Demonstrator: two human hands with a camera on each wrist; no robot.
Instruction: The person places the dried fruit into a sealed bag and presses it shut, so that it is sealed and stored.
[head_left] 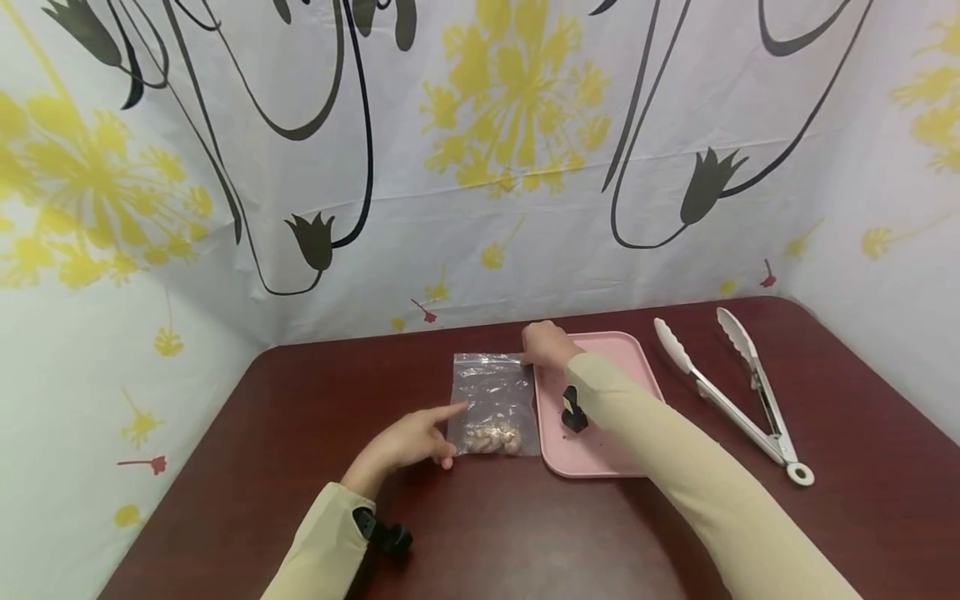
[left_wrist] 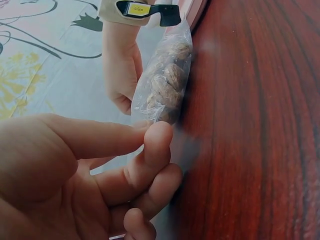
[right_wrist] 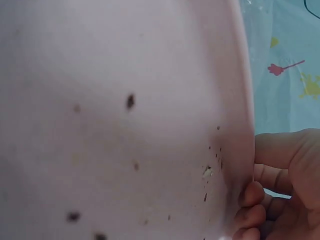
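Observation:
A clear zip bag lies on the table with several brown walnuts gathered at its near end. My left hand is at the bag's left edge, one straight finger reaching over it and another digit by the lower corner. From the left wrist, thumb and fingertips overlap the end of the bag, and the walnuts show close beyond. My right hand is at the bag's top right corner, beside the pink tray. In the right wrist view its curled fingertips lie at the tray's rim; what they grip is hidden.
White-tipped metal tongs lie spread open right of the tray. Small dark specks dot the tray's surface. A patterned sheet hangs behind the dark red table. The right sleeve crosses over the tray.

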